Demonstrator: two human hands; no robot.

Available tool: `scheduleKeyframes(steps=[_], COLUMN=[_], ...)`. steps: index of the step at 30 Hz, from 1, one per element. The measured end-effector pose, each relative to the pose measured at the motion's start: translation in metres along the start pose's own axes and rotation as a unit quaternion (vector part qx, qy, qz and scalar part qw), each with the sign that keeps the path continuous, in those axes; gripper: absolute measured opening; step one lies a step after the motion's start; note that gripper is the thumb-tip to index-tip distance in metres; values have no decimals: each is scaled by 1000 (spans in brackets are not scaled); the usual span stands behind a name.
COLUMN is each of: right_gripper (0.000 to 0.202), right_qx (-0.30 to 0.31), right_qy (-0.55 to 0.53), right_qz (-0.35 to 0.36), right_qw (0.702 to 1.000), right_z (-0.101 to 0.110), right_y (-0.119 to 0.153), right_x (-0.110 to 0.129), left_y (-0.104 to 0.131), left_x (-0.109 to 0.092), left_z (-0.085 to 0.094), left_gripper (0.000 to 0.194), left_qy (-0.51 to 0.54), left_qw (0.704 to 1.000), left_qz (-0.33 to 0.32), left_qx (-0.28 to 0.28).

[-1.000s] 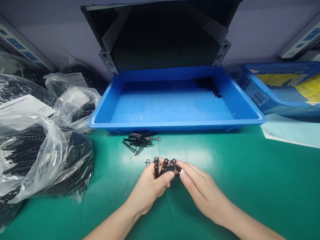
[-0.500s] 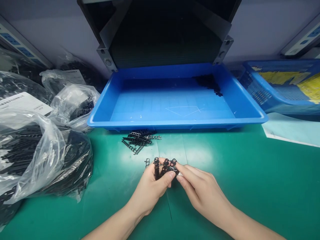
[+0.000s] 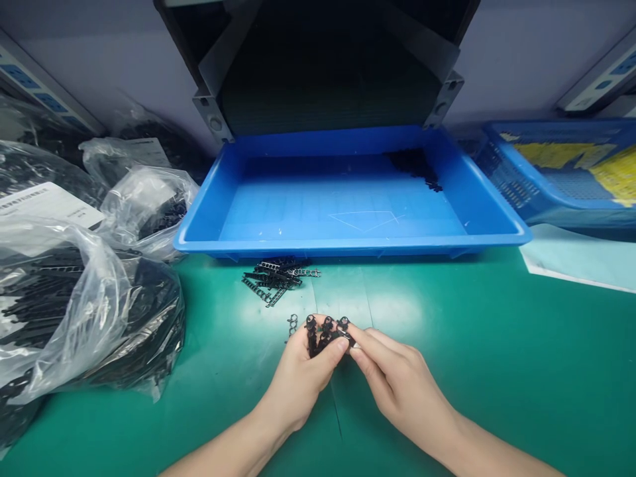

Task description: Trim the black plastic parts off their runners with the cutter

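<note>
My left hand (image 3: 303, 371) is closed around several black plastic strips (image 3: 312, 334) with small ring-shaped ends that stick up past the fingers. The thumb presses on them from the near side. My right hand (image 3: 392, 371) pinches the right end of this bunch between thumb and forefinger; a small pale spot shows at the fingertips, too small to name. One loose black strip (image 3: 293, 324) lies on the green table just beyond my left hand. Farther off, a pile of similar black strips (image 3: 273, 278) rests against the front of the blue tray.
A large blue tray (image 3: 348, 246) stands at the back, with dark parts (image 3: 415, 165) in its right corner. Clear plastic bags (image 3: 99, 318) of black strips crowd the left side. To the right are a blue basket (image 3: 536, 192) with yellow pieces and a pale sheet (image 3: 581, 258).
The ring ends of the strips have shifted slightly between my fingers, the two right ones now standing farther apart. Both hands stay in nearly the same place.
</note>
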State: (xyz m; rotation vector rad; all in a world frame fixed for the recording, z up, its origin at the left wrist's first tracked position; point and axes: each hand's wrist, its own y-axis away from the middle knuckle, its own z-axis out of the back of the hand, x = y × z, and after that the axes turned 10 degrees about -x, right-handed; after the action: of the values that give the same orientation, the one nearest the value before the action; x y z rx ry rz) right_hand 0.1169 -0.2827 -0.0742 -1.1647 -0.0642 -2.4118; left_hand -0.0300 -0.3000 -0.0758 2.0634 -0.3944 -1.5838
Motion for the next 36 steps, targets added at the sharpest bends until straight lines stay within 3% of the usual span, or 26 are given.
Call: scheduleKeyframes(steps=[4, 8, 12, 14, 18, 24, 27, 31, 36], right_gripper=[36, 38, 38, 39, 40, 42, 41, 40, 22], right_qx=[-13, -23, -24, -22, -6, 17, 27, 50, 105], right_qy=[12, 20, 2, 1, 5, -9, -33, -43, -158], right_qz=[0, -28, -65, -74, -84, -124, -141, -185, -238], right_qw=[1000, 999, 998, 997, 996, 992, 989, 981, 952], right_z=[-2, 1, 7, 8, 7, 8, 9, 11, 15], right_y=[-1, -3, -6, -6, -8, -10, -9, -11, -19], right_x=[-2, -4, -6, -6, -7, -7, -7, -4, 1], left_y=[0, -7, -12, -12, -9, -10, -11, -7, 0], left_x=[-4, -21, -42, -50, -54, -41, -34, -25, -16], left_z=[4, 23, 48, 55, 54, 46, 40, 28, 20], left_gripper=[26, 19, 19, 20, 32, 24, 17, 14, 13], left_qy=[-84, -227, -362, -446, -614, -733, -727, -649, -567], left_qw=[995, 965, 894, 848, 759, 663, 670, 734, 787], left_qz=[-44, -120, -193, -197, -140, -109, -135, -201, -244], left_qx=[-20, -54, -181, -208, -168, -103, -68, -4, 7])
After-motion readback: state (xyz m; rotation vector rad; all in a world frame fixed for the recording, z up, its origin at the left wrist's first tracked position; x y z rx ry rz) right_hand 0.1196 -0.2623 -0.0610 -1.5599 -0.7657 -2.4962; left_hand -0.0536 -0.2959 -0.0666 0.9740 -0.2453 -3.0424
